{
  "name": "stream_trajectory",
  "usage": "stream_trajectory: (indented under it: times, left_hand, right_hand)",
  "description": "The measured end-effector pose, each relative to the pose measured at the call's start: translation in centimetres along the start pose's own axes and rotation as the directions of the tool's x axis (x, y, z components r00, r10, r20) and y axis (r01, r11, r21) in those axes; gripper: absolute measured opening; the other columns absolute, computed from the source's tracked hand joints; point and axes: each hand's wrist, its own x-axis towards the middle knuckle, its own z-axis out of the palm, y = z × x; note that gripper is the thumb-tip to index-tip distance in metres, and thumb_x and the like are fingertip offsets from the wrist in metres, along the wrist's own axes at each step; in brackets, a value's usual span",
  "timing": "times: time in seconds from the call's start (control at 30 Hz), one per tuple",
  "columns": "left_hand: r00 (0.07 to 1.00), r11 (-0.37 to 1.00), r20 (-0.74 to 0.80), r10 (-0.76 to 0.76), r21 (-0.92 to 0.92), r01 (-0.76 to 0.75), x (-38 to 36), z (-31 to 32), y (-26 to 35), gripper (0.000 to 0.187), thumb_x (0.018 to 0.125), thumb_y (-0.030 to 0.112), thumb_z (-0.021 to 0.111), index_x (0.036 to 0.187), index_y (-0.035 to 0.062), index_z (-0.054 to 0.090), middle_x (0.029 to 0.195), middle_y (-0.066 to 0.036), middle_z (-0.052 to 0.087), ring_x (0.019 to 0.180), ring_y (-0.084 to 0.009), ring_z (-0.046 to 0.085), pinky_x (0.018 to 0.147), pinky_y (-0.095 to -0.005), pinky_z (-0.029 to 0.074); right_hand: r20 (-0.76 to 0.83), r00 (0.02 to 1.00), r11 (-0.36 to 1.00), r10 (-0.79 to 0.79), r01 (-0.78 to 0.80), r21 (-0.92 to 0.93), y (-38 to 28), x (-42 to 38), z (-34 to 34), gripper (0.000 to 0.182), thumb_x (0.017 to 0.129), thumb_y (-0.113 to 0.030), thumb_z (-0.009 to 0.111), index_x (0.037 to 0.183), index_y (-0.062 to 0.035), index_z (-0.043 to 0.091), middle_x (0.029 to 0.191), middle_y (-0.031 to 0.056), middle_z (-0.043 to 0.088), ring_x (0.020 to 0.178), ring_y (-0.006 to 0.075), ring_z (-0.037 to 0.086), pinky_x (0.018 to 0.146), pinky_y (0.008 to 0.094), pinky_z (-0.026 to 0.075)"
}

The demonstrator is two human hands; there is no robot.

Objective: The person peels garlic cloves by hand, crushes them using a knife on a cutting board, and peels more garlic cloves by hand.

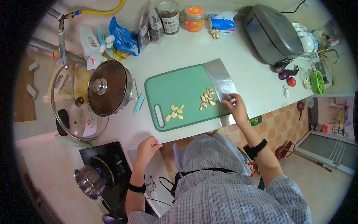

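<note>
A green cutting board point(179, 82) lies on the counter, with a shiny silver sheet point(220, 76) along its right end. Over that sheet is my right hand point(237, 109), fingers curled and drawn together; whatever they may pinch is too small to see. Several garlic cloves point(207, 98) form a pile just left of this hand. Another group of cloves, paler and apparently peeled point(174, 112), rests near the board's handle slot. My left hand point(148, 148) hovers by the counter's front edge, below the board, its fingers pressed together. Its fingertips' contents, if any, cannot be made out.
Left of the board are a turquoise-handled tool point(139, 103) and a lidded pot point(108, 87). A small saucepan point(89, 182) sits on the lit stove point(119, 164). Jars point(169, 18) line the wall. Right stand a grey appliance point(274, 33), eggplants point(288, 72) and a tomato point(291, 81).
</note>
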Motion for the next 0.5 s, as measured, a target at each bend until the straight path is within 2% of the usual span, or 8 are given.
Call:
stream_trajectory:
  times: [0.07, 0.17, 0.2, 0.3, 0.37, 0.4, 0.47, 0.5]
  left_hand:
    - [0.990, 0.988, 0.042, -0.133, 0.081, 0.129, -0.1, -0.1, -0.1, 0.009, 0.074, 0.007, 0.065, 0.075, 0.0025, 0.058, 0.074, -0.010, 0.062, 0.066, -0.0156, 0.060, 0.060, -0.0277, 0.047]
    - [1.000, 0.999, -0.022, 0.012, 0.041, -0.011, 0.0, 2.1, -5.0, 0.012, 0.075, 0.013, 0.063, 0.084, 0.0068, 0.065, 0.082, -0.012, 0.064, 0.074, -0.0259, 0.062, 0.066, -0.0354, 0.047]
    - [1.000, 0.999, -0.019, 0.015, 0.036, -0.015, -0.2, 2.4, -5.7, 0.012, 0.075, 0.013, 0.063, 0.084, 0.0068, 0.065, 0.082, -0.012, 0.064, 0.074, -0.0259, 0.062, 0.066, -0.0354, 0.047]
    - [0.984, 0.983, -0.001, 0.176, 0.056, -0.176, -0.4, 2.3, -5.2, 0.015, 0.076, 0.014, 0.061, 0.089, 0.0087, 0.067, 0.085, -0.013, 0.064, 0.082, -0.0270, 0.062, 0.071, -0.0367, 0.047]
    - [0.986, 0.990, 0.167, -0.027, 0.143, 0.003, -1.3, 0.4, -1.5, 0.012, 0.075, 0.012, 0.061, 0.085, 0.0073, 0.067, 0.084, -0.012, 0.062, 0.086, -0.0281, 0.058, 0.075, -0.0358, 0.046]
    - [0.985, 0.990, 0.169, -0.018, 0.142, -0.006, -1.4, -0.1, -1.2, 0.012, 0.075, 0.012, 0.061, 0.085, 0.0073, 0.067, 0.084, -0.012, 0.062, 0.086, -0.0281, 0.058, 0.075, -0.0358, 0.046]
    - [0.985, 0.961, -0.038, 0.169, 0.227, -0.156, -1.3, -0.9, -0.8, 0.009, 0.074, 0.011, 0.063, 0.080, 0.0036, 0.063, 0.078, -0.010, 0.058, 0.086, -0.0287, 0.055, 0.076, -0.0359, 0.044]
    - [0.984, 0.960, -0.040, 0.175, 0.229, -0.161, -1.4, -1.1, -0.3, 0.009, 0.074, 0.011, 0.063, 0.080, 0.0036, 0.063, 0.078, -0.010, 0.058, 0.086, -0.0287, 0.055, 0.076, -0.0359, 0.044]
  right_hand:
    - [-0.076, 0.997, 0.998, 0.021, -0.025, -0.051, 3.7, -1.1, -1.6, 0.042, 0.070, -0.021, 0.074, 0.100, -0.0012, 0.053, 0.090, 0.0123, 0.059, 0.073, 0.0254, 0.060, 0.064, 0.0337, 0.048]
    - [-0.088, 0.989, 0.925, -0.120, 0.080, -0.371, 4.9, -3.3, -4.5, 0.038, 0.069, -0.016, 0.073, 0.098, -0.0011, 0.053, 0.093, 0.0143, 0.056, 0.082, 0.0291, 0.058, 0.070, 0.0372, 0.048]
    - [-0.090, 0.989, 0.923, -0.120, 0.078, -0.378, 5.6, -3.6, -4.9, 0.038, 0.069, -0.016, 0.073, 0.098, -0.0011, 0.053, 0.093, 0.0143, 0.056, 0.082, 0.0291, 0.058, 0.070, 0.0372, 0.048]
    - [0.018, 1.000, 0.926, 0.007, 0.001, -0.377, 7.0, -3.6, -5.3, 0.039, 0.066, -0.012, 0.072, 0.099, -0.0008, 0.054, 0.095, 0.0178, 0.056, 0.087, 0.0355, 0.056, 0.076, 0.0410, 0.046]
    - [0.058, 0.995, 0.922, 0.085, -0.057, -0.382, 6.7, -2.9, -5.6, 0.040, 0.066, -0.015, 0.071, 0.099, -0.0002, 0.054, 0.094, 0.0183, 0.057, 0.086, 0.0359, 0.057, 0.076, 0.0408, 0.047]
    - [0.105, 0.981, 0.916, 0.163, -0.111, -0.385, 6.5, -2.6, -5.8, 0.041, 0.066, -0.018, 0.071, 0.099, 0.0003, 0.054, 0.093, 0.0188, 0.058, 0.084, 0.0363, 0.057, 0.075, 0.0405, 0.047]
    - [0.153, 0.980, 0.891, 0.126, -0.044, -0.451, 6.1, -1.9, -6.4, 0.039, 0.068, -0.018, 0.070, 0.099, 0.0007, 0.053, 0.087, 0.0150, 0.059, 0.078, 0.0312, 0.059, 0.071, 0.0370, 0.048]
    - [0.213, 0.973, 0.860, 0.092, 0.030, -0.509, 5.9, -1.6, -6.5, 0.038, 0.070, -0.018, 0.069, 0.098, 0.0011, 0.052, 0.082, 0.0112, 0.060, 0.072, 0.0261, 0.060, 0.067, 0.0335, 0.050]
